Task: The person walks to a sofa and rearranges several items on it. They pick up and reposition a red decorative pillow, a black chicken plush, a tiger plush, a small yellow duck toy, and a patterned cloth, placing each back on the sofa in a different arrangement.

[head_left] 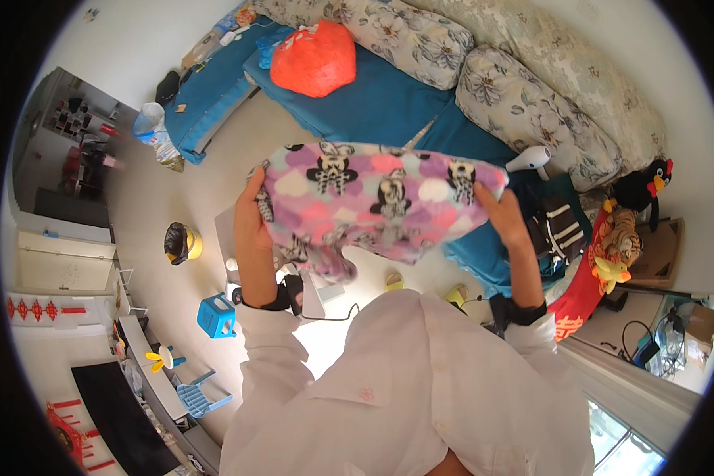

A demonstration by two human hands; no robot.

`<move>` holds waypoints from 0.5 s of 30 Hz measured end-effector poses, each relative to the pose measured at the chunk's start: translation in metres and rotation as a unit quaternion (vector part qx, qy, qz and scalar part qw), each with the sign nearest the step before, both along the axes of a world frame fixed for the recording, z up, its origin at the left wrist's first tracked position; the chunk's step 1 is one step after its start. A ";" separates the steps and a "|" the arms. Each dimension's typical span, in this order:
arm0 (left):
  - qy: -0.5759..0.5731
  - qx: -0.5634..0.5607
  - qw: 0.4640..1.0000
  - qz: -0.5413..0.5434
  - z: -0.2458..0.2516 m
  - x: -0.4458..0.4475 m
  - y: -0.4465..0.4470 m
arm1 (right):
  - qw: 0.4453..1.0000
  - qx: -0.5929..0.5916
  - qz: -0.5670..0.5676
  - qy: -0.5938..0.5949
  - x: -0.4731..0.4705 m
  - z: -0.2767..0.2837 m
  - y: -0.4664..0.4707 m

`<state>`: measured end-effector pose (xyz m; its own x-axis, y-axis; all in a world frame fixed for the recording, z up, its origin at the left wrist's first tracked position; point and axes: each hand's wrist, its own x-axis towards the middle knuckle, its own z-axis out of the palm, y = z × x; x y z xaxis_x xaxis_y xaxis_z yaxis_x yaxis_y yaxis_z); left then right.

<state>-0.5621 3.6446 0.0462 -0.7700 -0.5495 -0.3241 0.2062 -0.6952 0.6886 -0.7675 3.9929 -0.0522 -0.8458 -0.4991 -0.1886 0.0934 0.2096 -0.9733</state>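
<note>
A patterned fleece cloth (369, 202) in purple, pink and mint, printed with cartoon mouse figures, is stretched between my two hands at chest height. My left hand (253, 214) grips its left end, with the fingers hidden behind the fabric. At the right end, my right hand (500, 211) pinches the edge with the thumb on top. The lower part of the cloth hangs in loose, slightly blurred folds. Whether it is a garment or a blanket I cannot tell. Beyond it lies the blue-covered sofa (387, 89).
A red plastic bag (314, 59) and a white hair dryer (529, 159) lie on the sofa. Stuffed toys (625, 238) sit at the right. On the floor at the left stand a lined yellow bin (193, 244) and a blue stool (216, 316). A low table (229, 232) is partly hidden.
</note>
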 end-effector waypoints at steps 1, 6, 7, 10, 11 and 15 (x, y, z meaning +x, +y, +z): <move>-0.057 0.019 0.998 -0.011 -0.012 0.000 -0.010 | 0.979 0.188 0.018 0.070 -0.012 0.007 0.008; -0.104 0.016 0.991 -0.086 -0.059 -0.003 -0.037 | 0.963 -0.224 -0.037 -0.147 -0.021 0.014 0.022; -0.103 0.001 0.988 -0.113 -0.066 -0.002 -0.039 | 0.950 -0.268 -0.042 -0.151 -0.019 0.014 0.024; -0.144 -0.045 0.969 -0.195 -0.087 -0.003 -0.041 | 0.972 -0.183 -0.076 -0.128 -0.010 0.010 0.028; -0.169 -0.062 0.957 -0.229 -0.095 -0.003 -0.038 | 0.981 -0.139 -0.044 -0.126 -0.008 0.011 0.032; -0.198 -0.097 0.951 -0.217 -0.116 0.007 -0.026 | 0.987 -0.052 -0.078 -0.127 0.008 0.017 0.058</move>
<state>-0.5552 3.6190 -0.0698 -0.7763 -0.2863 -0.5616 -0.3739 -0.5081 0.7759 -0.7592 4.0512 -0.0355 -0.8460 -0.3936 -0.3597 0.3609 0.0739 -0.9297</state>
